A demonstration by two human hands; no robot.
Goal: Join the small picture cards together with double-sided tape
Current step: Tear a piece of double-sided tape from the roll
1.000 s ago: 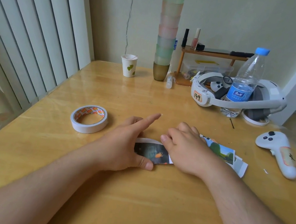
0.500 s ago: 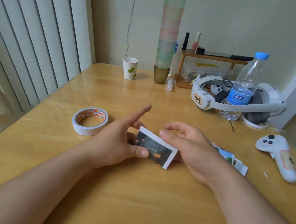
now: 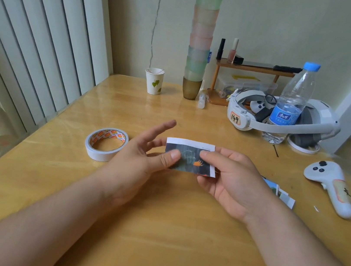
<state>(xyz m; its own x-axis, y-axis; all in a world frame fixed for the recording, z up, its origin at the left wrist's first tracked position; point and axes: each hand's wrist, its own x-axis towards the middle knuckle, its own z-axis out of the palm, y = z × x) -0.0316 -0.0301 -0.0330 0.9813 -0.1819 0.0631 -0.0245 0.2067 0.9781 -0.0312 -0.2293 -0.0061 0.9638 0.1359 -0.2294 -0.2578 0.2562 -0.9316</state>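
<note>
Your wooden table (image 3: 166,234) carries a double-sided tape roll (image 3: 106,144); right of it lie loose picture cards (image 3: 280,193), farther right a white controller (image 3: 330,186).

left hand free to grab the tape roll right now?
Probably not at once. The tape roll lies just beside the left hand on bare table with nothing between, but that hand pinches the picture card together with the right hand. It must let go first.

The card (image 3: 189,155), pressed flat on the table (image 3: 155,232) a second ago, is now lifted clear, picture side facing the camera, pinched between the left hand (image 3: 142,162) at 9 o'clock and the right hand (image 3: 229,177) at 3 o'clock.
</note>
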